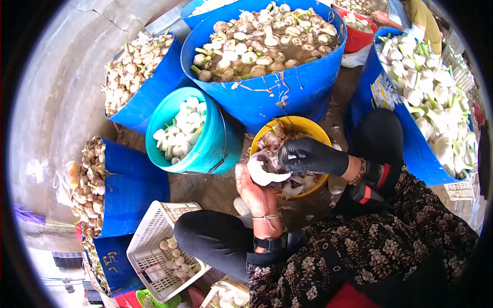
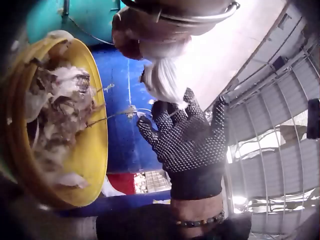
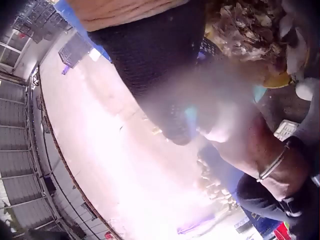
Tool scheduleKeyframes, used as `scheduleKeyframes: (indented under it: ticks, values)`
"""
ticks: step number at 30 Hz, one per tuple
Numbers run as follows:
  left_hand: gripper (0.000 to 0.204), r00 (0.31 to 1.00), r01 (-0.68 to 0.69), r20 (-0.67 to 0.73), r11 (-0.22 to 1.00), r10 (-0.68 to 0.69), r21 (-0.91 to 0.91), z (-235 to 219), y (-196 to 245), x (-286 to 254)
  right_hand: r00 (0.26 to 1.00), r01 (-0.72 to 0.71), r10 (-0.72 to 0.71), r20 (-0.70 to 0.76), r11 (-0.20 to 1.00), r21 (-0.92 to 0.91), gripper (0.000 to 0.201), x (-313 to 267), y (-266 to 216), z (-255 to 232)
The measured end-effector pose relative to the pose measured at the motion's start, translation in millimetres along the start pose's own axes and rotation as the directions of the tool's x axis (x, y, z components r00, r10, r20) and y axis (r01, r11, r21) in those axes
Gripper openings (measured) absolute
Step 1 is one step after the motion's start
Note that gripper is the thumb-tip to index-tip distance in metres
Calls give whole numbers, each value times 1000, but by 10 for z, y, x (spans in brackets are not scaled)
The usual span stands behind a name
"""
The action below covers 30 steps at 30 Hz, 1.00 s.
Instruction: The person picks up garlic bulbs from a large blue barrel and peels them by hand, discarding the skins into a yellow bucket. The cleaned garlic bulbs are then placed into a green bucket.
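My bare left hand [image 1: 255, 192] grips a white garlic bulb [image 1: 261, 173] over the near left part of a yellow bucket [image 1: 317, 129]. Pale stalk or skin extends from the bulb to the right. My right hand [image 1: 314, 156], in a black glove with white dots, has its fingers bent beside the bulb. In the left wrist view, the gloved fingertips [image 2: 161, 111] are right at the bulb's lower end [image 2: 167, 82]; I cannot tell whether they pinch its skin. Brown and white garlic skins [image 2: 65, 105] lie in the bucket. Blur covers the fingers in the right wrist view.
A teal bucket [image 1: 221, 149] of white bulbs stands at left. Beyond is a big blue tub [image 1: 246, 102] with garlic in murky water. More blue tubs of garlic flank both sides. A cream crate [image 1: 146, 226] sits by the left knee. Another person's arm [image 1: 387, 20] shows at top right.
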<state>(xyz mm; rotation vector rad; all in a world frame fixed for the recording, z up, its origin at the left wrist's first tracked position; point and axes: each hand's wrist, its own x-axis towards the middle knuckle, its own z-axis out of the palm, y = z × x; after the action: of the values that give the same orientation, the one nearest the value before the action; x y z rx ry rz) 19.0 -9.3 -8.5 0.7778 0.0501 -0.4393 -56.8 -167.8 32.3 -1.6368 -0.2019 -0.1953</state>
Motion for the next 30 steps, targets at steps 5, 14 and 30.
scheduleKeyframes:
  ticks: [5,14,30]
  values:
    - [25,944,-286,-82,916,320,281,108,-16,-41,978,103,-195,-77,766,-635,40,-38,-48,197]
    - [31,985,161,-57,987,-161,8,120,-18,-84,973,201,-230,30,770,-606,22,-55,71,408]
    - [44,925,370,-75,928,-372,-38,151,52,-135,978,207,-145,150,767,-607,15,-11,15,239]
